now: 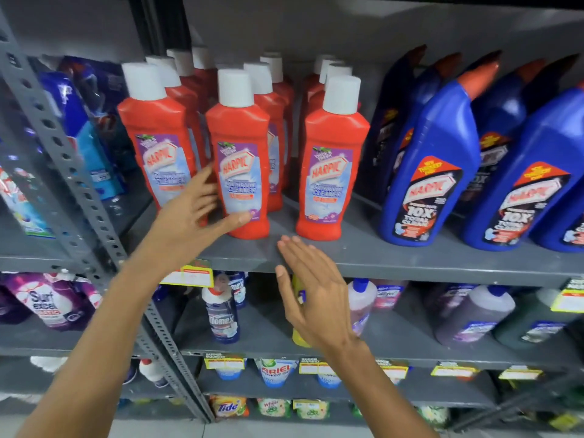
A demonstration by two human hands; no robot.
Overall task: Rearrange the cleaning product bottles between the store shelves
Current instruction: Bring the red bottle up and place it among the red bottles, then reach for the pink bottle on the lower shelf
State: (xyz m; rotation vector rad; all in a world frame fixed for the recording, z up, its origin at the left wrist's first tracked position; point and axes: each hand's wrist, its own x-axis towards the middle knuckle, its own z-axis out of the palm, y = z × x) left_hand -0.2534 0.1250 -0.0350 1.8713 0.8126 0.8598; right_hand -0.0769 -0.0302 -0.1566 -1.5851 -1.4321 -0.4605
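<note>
Red Harpic bathroom-cleaner bottles with white caps stand in three rows on the upper grey shelf (363,257). The front middle red bottle (241,159) has my left hand (192,222) spread open at its lower left, thumb touching its base and fingers beside its label. The front left red bottle (159,143) is partly behind that hand. The front right red bottle (331,165) stands apart. My right hand (311,295) is open and flat in front of the shelf edge, holding nothing. Blue Harpic bottles (423,172) with red spouts fill the right side.
A perforated grey upright (72,172) divides this bay from detergent pouches at left. On the shelf below stand a Domex bottle (222,314), a yellow bottle (298,336) mostly hidden by my right hand, and purple and dark jugs (474,314). Yellow price tags hang on shelf edges.
</note>
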